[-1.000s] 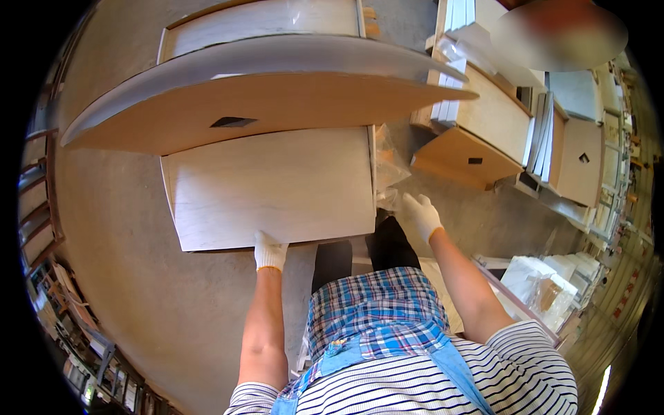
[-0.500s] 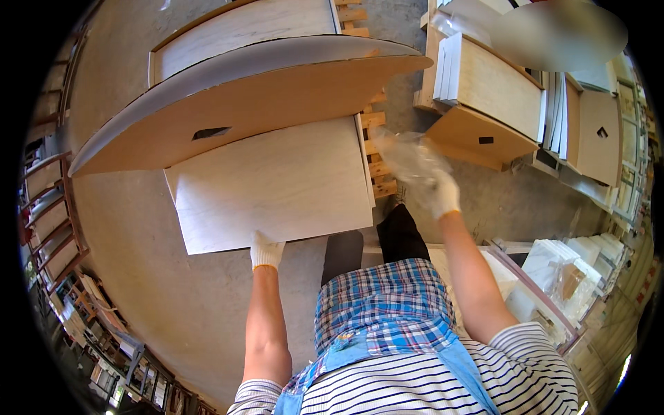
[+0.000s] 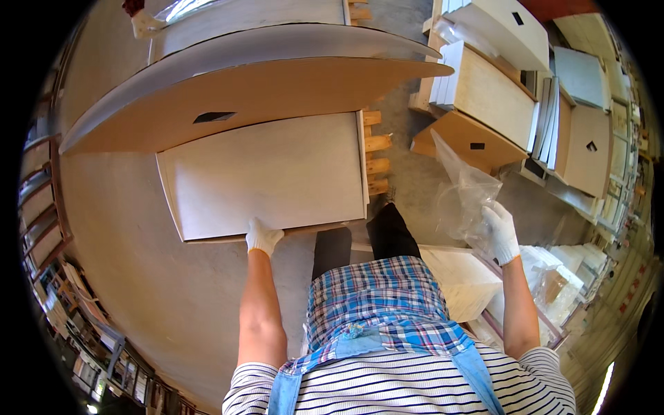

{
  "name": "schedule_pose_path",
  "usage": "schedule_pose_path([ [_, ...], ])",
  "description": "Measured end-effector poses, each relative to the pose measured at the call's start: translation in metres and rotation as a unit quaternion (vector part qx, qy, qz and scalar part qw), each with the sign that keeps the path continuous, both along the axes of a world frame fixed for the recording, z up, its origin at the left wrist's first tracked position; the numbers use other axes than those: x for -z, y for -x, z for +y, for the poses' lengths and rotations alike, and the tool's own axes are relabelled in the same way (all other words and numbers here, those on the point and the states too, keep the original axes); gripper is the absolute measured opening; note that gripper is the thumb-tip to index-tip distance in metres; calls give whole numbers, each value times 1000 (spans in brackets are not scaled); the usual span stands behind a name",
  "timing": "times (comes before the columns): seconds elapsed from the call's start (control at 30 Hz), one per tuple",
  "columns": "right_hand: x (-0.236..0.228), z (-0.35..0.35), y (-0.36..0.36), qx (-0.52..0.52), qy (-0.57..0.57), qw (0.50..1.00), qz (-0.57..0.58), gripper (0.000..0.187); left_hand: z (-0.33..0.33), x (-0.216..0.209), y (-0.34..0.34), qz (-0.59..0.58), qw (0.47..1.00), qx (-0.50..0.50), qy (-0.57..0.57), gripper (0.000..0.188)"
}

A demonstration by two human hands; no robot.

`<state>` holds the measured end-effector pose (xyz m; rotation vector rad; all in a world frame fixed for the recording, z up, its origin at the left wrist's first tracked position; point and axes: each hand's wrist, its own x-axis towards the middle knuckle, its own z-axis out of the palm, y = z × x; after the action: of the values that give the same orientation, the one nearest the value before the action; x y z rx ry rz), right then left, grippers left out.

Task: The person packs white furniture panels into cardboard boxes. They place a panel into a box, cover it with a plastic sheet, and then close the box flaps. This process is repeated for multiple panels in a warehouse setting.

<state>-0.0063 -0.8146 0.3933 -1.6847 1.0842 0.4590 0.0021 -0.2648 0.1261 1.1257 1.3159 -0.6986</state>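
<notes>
My right grip (image 3: 501,232), in a white glove, is closed, thumb and bent fingers pinching a bunch of clear film (image 3: 465,200). The film fans out from my fingers in a loose, crumpled sheet, up and to the left, over the floor (image 3: 187,304) and well apart from the right edge of the box (image 3: 366,166) in front of me.

My left grip (image 3: 263,237), gloved too, rests at the near edge of the box, a little right of that edge's middle. Its fingertips touch the white panel (image 3: 270,173), which lies flat in the box from its left edge to its right. Whether those fingers are spread or curled around the edge I cannot tell (my glove hides most of it).

The brown flap (image 3: 270,90) stands raised along the box's far edge, bowed, with a dark patch in it. Past the right edge of the box, slats of a wooden pallet (image 3: 377,144) jut out, the nearest by the near right corner. Beyond the flap, another person's gloved hand (image 3: 146,25) is at the left end of a second white panel (image 3: 256,26), beside shiny clear wrap (image 3: 188,8).
</notes>
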Motion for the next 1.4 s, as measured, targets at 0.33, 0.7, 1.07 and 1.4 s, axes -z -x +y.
schedule_pose_path([
  [0.33,-42,44,-25,-217,-34,975,-12,28,-137,-185,-47,-224,769,575,-163,83],
  [0.7,-63,66,-23,-382,-91,919,-36,49,-257,-280,-69,-342,844,388,141,29],
  [1.07,56,73,-81,-580,292,723,-236,82,-190,-368,-49,-372,810,451,-43,14],
  [1.4,21,114,-110,-601,276,576,-481,9,-1,-347,37,-330,510,657,-447,12],
])
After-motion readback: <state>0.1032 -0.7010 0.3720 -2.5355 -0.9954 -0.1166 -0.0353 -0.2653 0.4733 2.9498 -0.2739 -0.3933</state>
